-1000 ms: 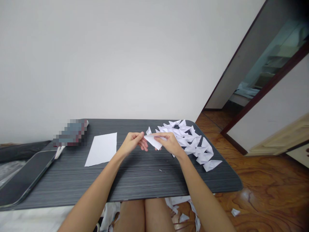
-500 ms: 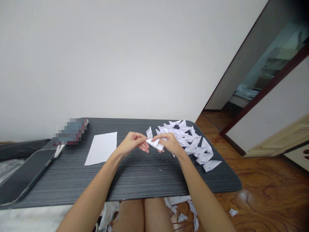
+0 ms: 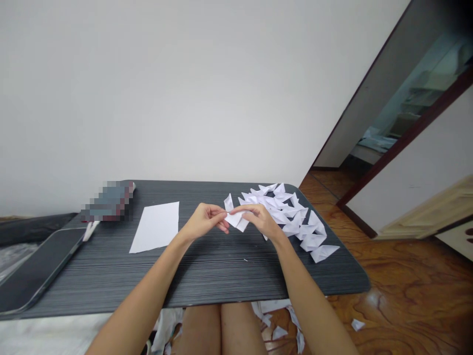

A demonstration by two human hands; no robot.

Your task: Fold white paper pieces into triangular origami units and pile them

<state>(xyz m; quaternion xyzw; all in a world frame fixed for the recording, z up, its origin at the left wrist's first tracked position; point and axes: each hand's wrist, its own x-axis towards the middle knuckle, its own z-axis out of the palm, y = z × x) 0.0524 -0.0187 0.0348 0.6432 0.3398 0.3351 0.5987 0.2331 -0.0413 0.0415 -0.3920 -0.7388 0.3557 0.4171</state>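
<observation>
Two bare hands hold a small folded white paper above a dark desk.

The left hand (image 3: 207, 219) pinches the left end of the folded white paper (image 3: 238, 220); the right hand (image 3: 260, 217) grips its upper and right side. The paper lies between them, touching both, so neither is clearly nearer. Its long axis seems to run left to right, but fingers cover its right end. Just beyond is a loose folded piece (image 3: 228, 202). Right, many folded papers (image 3: 293, 224) overlap on the desk (image 3: 221, 276); left lies a flat sheet (image 3: 157, 228). Far left, an object (image 3: 109, 201) is blurred by pixelation.
</observation>
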